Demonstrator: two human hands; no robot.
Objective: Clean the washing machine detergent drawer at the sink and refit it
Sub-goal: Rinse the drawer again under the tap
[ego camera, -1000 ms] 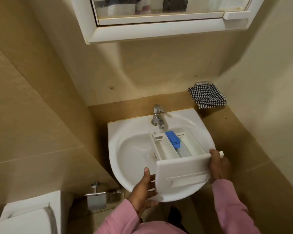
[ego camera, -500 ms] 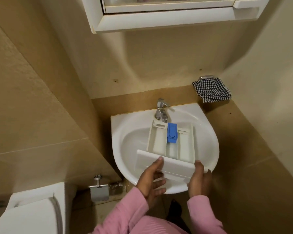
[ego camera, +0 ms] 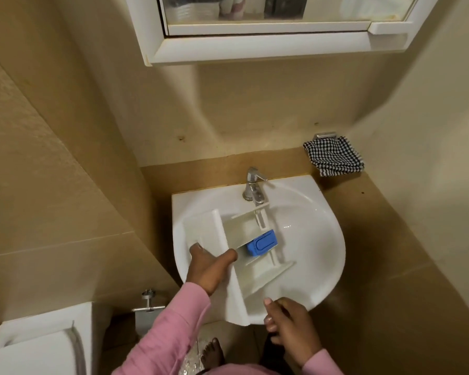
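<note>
Detergent drawer (ego camera: 257,277) in the sink (ego camera: 309,239) beneath the tap (ego camera: 253,186), left hand (ego camera: 209,269) on its front panel (ego camera: 206,231)

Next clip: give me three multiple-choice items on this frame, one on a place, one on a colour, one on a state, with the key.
1. Where is the checked cloth?
A. In the sink.
B. On a wall holder to the right of the tap.
C. On the toilet.

2. What colour is the insert in the detergent drawer?
A. Red.
B. Green.
C. Blue.

3. What is the left hand doing?
A. Gripping the drawer's front.
B. Hanging idle.
C. Turning the tap.

Key: 1 B, the cloth hangs at the wall, beyond the basin's right corner; 2 C, the insert is plainly blue; 3 A, its thumb curls over the front's edge.
</note>
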